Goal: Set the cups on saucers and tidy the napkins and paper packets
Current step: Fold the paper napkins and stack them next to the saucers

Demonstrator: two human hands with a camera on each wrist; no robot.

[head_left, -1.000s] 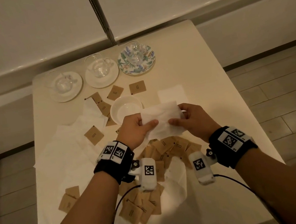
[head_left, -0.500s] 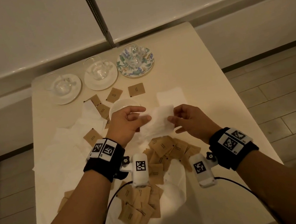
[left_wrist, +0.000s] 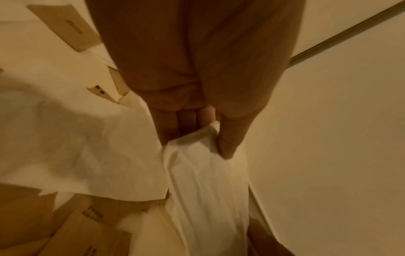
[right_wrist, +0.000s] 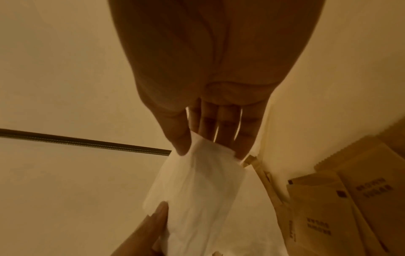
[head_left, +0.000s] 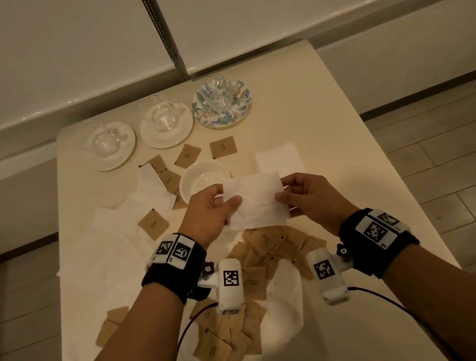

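Observation:
A white napkin (head_left: 255, 201) is held flat above the table between both hands. My left hand (head_left: 208, 208) pinches its left edge with thumb on top; my right hand (head_left: 307, 194) pinches its right edge. The wrist views show the same napkin (left_wrist: 208, 181) (right_wrist: 197, 187) gripped between thumb and fingers. Three glass cups stand on saucers at the far edge: one on a clear saucer (head_left: 124, 150), one on a white saucer (head_left: 161, 137), one on a floral saucer (head_left: 205, 117). Brown paper packets (head_left: 267, 247) lie heaped under my wrists, and others (head_left: 223, 147) are scattered further out.
A white bowl (head_left: 204, 179) sits just beyond the held napkin. A folded napkin (head_left: 278, 158) lies at the right. Loose unfolded napkins (head_left: 107, 232) cover the table's left half. The cream table (head_left: 332, 134) ends near a wall ledge; wood floor lies on both sides.
The napkin, bunched between my hands half a second ago, is now pulled out into a flat rectangle; both hands have moved apart a little.

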